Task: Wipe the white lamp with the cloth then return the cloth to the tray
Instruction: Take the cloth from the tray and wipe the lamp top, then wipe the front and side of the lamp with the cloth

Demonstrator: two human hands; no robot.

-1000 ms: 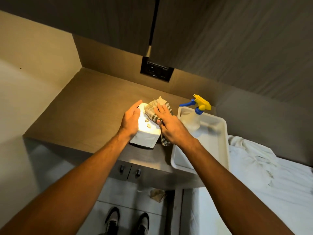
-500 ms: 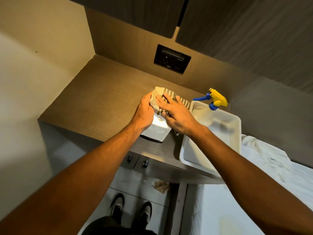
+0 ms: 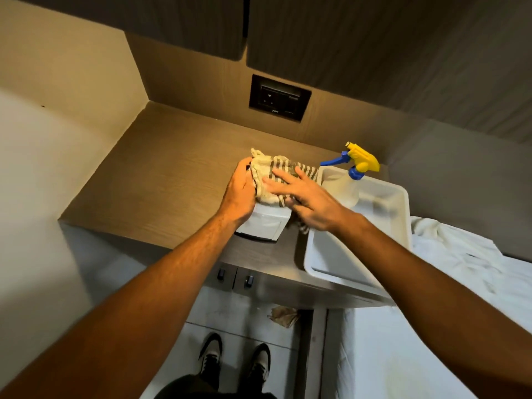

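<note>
A white box-shaped lamp stands on the wooden bedside top, near its front edge. A beige cloth with dark stripes is draped over the lamp's top and far side. My left hand grips the lamp's left side, with its thumb against the cloth. My right hand lies flat on the cloth, fingers spread, pressing it onto the lamp. To the right of the lamp sits the white tray.
A clear spray bottle with a yellow and blue trigger stands in the tray's far corner. A dark socket panel is on the back wall. White bedding lies to the right. Two drawer knobs sit below the top's front edge.
The cloth has spread further over the lamp's top under my right hand. My left hand stays on the lamp's left side. The camera has come closer.
</note>
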